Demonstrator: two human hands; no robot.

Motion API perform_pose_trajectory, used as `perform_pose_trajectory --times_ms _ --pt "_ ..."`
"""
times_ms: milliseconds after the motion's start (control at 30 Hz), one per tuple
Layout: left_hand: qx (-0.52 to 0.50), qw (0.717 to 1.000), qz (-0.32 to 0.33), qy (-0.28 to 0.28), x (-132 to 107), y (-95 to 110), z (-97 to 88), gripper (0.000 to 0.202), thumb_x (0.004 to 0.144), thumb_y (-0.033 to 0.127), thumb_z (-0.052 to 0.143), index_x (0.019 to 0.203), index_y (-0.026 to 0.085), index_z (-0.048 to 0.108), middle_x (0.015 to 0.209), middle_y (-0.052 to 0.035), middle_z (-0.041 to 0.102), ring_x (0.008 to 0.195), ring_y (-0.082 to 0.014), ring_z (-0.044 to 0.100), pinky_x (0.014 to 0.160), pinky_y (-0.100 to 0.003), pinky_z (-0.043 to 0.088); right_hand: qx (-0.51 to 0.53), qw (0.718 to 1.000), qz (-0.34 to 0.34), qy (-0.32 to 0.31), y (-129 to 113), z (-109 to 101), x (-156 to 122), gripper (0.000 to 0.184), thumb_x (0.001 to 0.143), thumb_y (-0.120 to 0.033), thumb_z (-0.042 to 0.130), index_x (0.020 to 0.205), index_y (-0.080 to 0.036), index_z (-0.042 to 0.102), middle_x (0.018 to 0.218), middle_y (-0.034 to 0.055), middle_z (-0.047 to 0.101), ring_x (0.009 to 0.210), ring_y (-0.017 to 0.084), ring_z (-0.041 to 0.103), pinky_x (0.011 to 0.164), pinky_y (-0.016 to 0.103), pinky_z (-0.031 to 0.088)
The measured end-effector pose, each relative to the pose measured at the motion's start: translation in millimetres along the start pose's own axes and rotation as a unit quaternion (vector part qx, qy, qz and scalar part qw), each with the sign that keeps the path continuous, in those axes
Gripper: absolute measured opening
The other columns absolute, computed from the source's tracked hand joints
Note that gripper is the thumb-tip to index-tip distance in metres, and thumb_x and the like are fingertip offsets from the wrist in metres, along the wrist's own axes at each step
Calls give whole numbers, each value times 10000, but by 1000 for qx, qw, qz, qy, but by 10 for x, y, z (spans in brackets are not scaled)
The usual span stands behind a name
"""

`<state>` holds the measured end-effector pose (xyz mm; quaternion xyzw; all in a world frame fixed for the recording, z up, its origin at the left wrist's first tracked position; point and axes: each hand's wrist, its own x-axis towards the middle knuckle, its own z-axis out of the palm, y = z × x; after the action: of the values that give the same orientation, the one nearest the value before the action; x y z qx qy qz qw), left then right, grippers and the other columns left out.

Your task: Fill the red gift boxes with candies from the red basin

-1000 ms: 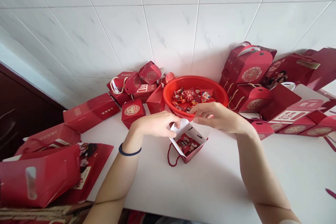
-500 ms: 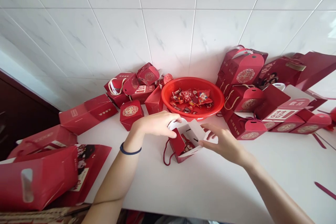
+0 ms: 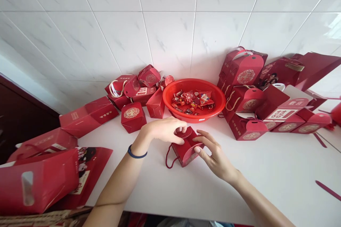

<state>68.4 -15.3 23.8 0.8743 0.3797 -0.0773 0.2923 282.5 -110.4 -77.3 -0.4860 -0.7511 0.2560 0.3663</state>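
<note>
A small red gift box stands on the white tabletop in front of me, its flaps folded inward over the top. A dark red cord handle loops out from its left side. My left hand is bent over the box's left and back edge, thumb and fingers closed on a flap. From the right, my right hand grips the right flap between thumb and fingers. The box's contents are hidden under the flaps. Just behind it sits a red plastic basin holding wrapped sweets.
Stacked red gift boxes fill the back right. More red boxes line the back left, with red paper bags at the left front. A dark red strip lies on the table at right. A tiled wall closes the back.
The box's raised flaps, white inside, have been folded down and inward, covering the sweets in it. My right hand has moved left and closer to the box.
</note>
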Motion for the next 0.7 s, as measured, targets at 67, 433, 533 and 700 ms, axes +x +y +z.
perform_pose_trajectory --times_ms 67,433,533,700 --pt "-3 1000 20 -9 -17 5 -4 261 798 325 677 1038 227 646 973 -18 684 794 -182 623 631 -266 403 12 1000 9 20 5 2 29 341 997 -499 496 1084 -229 686 1294 142 635 1263 278 604 1000 409 549" --pt "19 1000 9 12 130 162 221 295 848 484 625 956 214 572 930 -47 637 831 -231 600 613 -298 376 -69 985 97 126 61 79 -53 474 955 -561 513 1254 -193 531 1141 140 665 709 194 664 673 361 585" --pt "31 999 1 16 164 216 280 295 833 480 625 922 219 518 919 -52 604 848 -248 600 615 -306 378 -113 983 67 125 11 78 -177 588 964 -587 490 1396 -190 459 1290 188 611 932 262 713 780 397 609" --pt "15 1000 8 17 191 257 300 257 821 431 621 906 224 495 934 -48 613 844 -240 609 622 -309 394 -175 980 46 88 -19 129 -362 848 877 -645 610 1565 -258 300 1567 203 367 1343 381 536 925 482 600"
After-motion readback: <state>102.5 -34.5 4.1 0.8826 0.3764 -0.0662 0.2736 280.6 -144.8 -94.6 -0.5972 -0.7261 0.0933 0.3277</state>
